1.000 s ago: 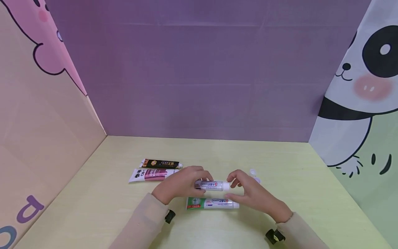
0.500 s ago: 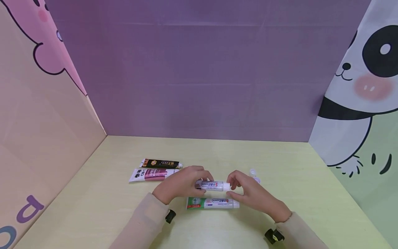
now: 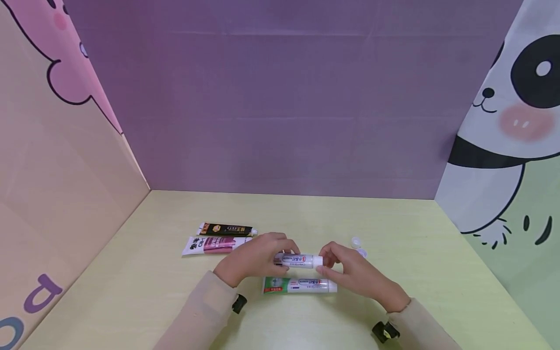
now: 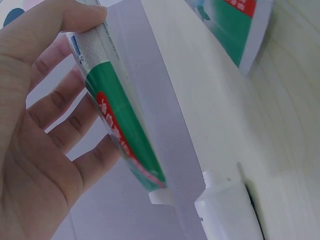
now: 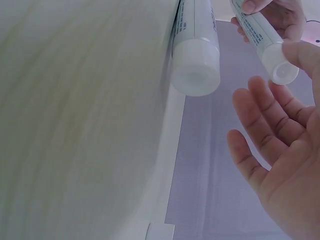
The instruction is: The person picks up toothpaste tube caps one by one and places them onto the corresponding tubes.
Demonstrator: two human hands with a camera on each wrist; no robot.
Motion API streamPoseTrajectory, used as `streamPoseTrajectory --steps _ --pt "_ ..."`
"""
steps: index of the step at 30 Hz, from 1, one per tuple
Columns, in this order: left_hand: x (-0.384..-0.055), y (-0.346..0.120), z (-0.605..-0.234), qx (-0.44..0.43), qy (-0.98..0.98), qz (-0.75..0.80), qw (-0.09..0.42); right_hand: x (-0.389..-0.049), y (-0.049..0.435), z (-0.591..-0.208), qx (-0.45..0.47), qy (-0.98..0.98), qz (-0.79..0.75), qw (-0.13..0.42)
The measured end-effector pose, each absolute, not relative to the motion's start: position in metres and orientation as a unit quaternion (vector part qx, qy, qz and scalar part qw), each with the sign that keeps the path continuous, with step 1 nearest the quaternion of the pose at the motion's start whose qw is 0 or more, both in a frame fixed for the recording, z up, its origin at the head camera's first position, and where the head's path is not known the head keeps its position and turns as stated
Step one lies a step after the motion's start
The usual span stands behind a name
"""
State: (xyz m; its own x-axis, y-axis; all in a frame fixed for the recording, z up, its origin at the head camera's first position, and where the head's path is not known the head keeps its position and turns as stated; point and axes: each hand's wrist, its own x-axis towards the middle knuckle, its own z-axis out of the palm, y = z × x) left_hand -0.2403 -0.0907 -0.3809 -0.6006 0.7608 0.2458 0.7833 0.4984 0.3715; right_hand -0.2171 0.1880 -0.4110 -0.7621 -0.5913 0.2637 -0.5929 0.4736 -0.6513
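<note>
While my left hand (image 3: 256,257) holds a toothpaste tube (image 3: 294,260) up off the table (image 3: 131,291), near the green and white tube (image 3: 302,286) lying there, my right hand (image 3: 356,273) pinches the held one's white cap (image 3: 318,261).

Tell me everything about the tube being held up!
The tube looks like shiny plastic: pale with blue print, then green with a red patch and white edge. Its white cap is on. It's held roughly level above the table, cap toward the right hand. The left hand pinches it between thumb and fingers; the right thumb is at the cap, but I can't tell if it's gripped.
</note>
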Motion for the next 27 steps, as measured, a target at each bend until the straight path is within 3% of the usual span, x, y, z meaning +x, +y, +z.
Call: streamPoseTrajectory --steps 27 --pt "-0.2374 -0.0886 -0.3771 -0.444 -0.866 -0.230 0.025 -0.2205 0.1817 -0.4110 0.288 -0.898 0.331 -0.007"
